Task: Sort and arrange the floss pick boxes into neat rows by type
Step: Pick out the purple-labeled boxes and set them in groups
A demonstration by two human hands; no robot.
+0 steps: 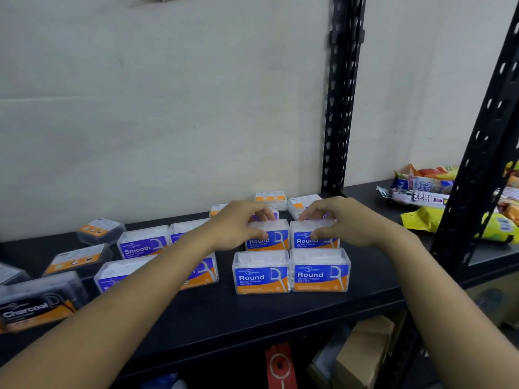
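Gripping the rear-left Round box (276, 238), the left hand (238, 224) sits beside the right hand (341, 220) gripping the rear-right Round box (328, 242).

Round boxes (261, 272) sit two by two on the shelf (252, 313), Smooth boxes (143, 242) to their left, Charcoal boxes (39, 301) farthest left.

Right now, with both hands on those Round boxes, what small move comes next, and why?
Probably nudge both back Round boxes flush behind the front pair: left hand and right hand each grip one, and more loose boxes lie behind.
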